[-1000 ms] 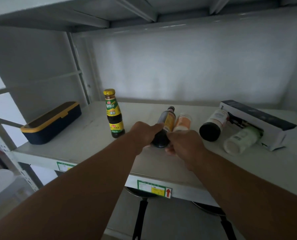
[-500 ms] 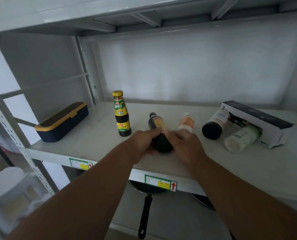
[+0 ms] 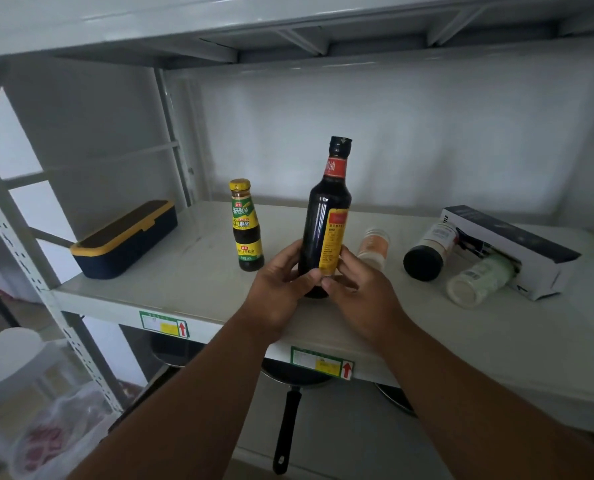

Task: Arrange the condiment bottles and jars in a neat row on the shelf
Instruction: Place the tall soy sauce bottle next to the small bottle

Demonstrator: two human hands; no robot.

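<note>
- On a pale grey metal shelf (image 3: pixel 191 271), a person's two bare hands hold a tall dark glass soy sauce bottle with a red neck band and yellow label (image 3: pixel 326 220) upright, its long axis near vertical, its base at or just above the shelf board; which, the hands hide.
- The left hand (image 3: pixel 278 289) wraps the bottle's lower left side, while the right hand (image 3: pixel 354 289) presses in from the right; each grip is closed on the bottle's base, fingers (image 3: pixel 345 258) lying over the yellow label.
- Just to the left stands a shorter dark sauce bottle with a yellow cap and green-and-yellow label (image 3: pixel 247 226), already upright and the likely anchor of the row; the left hand is the nearer to it.
- The gap between the two bottles is narrow, so a sideways nudge risks knocking the shorter one.
- To the right, a small clear shaker jar with orange contents (image 3: pixel 375 247) lies on its side near the right hand, apparently not touching it.
- Farther right lie a white jar with a black lid (image 3: pixel 427 252) and a pale green-white jar (image 3: pixel 479 280), both tipped over against a long black-and-white carton (image 3: pixel 510 244).
- A navy box with a yellow rim (image 3: pixel 126 240) sits well apart at the shelf's left end.
- Three jars appear yet to be stood up.
</note>
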